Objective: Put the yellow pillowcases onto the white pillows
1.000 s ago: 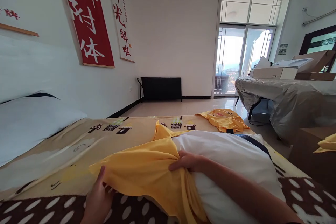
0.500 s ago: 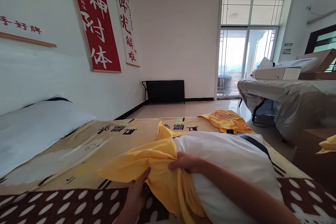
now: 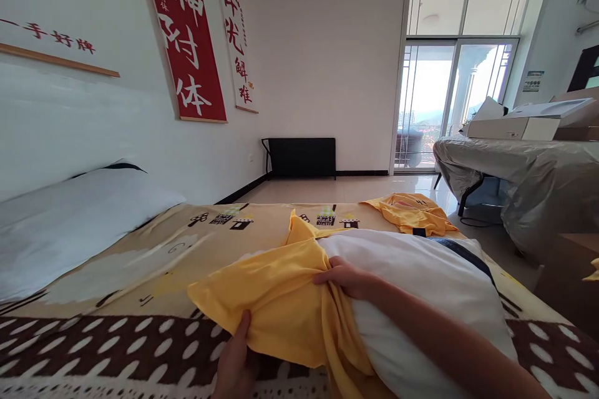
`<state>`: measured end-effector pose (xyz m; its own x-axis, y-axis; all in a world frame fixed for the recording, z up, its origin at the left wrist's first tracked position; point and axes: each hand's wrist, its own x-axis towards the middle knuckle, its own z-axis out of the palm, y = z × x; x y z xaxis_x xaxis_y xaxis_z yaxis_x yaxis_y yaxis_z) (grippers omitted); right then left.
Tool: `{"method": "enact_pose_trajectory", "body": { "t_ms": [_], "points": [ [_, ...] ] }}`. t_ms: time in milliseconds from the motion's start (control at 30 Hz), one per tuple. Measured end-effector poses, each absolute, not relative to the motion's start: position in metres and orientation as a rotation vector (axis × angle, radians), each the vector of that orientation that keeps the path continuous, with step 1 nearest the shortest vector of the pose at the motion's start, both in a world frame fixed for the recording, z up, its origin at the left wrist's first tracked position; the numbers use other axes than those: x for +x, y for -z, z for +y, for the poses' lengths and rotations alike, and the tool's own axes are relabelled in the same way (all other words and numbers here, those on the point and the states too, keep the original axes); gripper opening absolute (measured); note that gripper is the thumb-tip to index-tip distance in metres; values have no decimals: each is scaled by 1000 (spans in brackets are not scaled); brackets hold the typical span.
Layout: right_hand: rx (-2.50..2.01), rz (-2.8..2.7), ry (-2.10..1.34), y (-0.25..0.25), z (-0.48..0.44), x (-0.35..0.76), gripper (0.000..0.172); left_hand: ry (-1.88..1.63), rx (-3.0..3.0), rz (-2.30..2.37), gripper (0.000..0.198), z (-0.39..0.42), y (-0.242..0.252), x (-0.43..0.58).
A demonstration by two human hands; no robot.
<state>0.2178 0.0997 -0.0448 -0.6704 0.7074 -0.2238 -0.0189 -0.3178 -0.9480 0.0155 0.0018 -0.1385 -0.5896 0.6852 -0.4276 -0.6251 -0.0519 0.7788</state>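
1. Surface: patterned blanket [image 3: 103,346], brown w/ white spots in front; grey-white pillow [image 3: 84,218] far L, by wall.
2. Rm: red scroll [image 3: 189,37] on L wall, glass door [image 3: 449,106] at back R.
3. Yellow cloth [image 3: 276,280]: bunched at L end of white pillow [image 3: 412,255], spread to L.
4. L hand [image 3: 235,358]: narrow grip, cloth's near edge pinched; fingers mostly hidden.
5. R hand [image 3: 349,277]: grip closed on cloth at pillow's edge.
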Motion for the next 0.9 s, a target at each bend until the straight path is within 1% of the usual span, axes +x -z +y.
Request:
{"method": "enact_pose_trajectory", "body": {
  "t_ms": [100, 200, 267, 400, 500, 600, 667, 767, 800, 900],
  "points": [
    [-890, -1478, -2033, 47, 98, 216, 36, -1771, 156, 1455, 21, -3, 135, 10],
    [-857, -1495, -2045, 48, 90, 215, 36, -1778, 167, 1504, 28, -4, 130, 2],
    [-835, -1500, -2089, 50, 79, 214, 38, -1759, 121, 1494, 34, -1, 131, -3],
    [-783, -1651, -2161, 61, 54, 218, 47, -1781, 139, 1450, 35, 5, 142, -7],
    [-858, -1858, -2061, 71, 44, 224, 49, -1772, 105, 1473, 37, 4, 148, -4],
    [-1082, -1927, -1903, 75, 42, 230, 40, -1786, 131, 1372, 33, -3, 148, 6],
    [-1144, -1960, -1817, 75, 40, 232, 36, -1731, 218, 1260, 33, -7, 145, 16],
    [-1027, -2024, -1838, 75, 38, 232, 42, -1585, 294, 1266, 42, -8, 142, 27],
    [-990, -2041, -1847, 74, 38, 232, 44, -1585, 306, 1278, 43, -7, 140, 28],
    [-959, -2050, -1782, 68, 44, 234, 36, -1713, 297, 1235, 38, 2, 133, 25]
  ]
}}
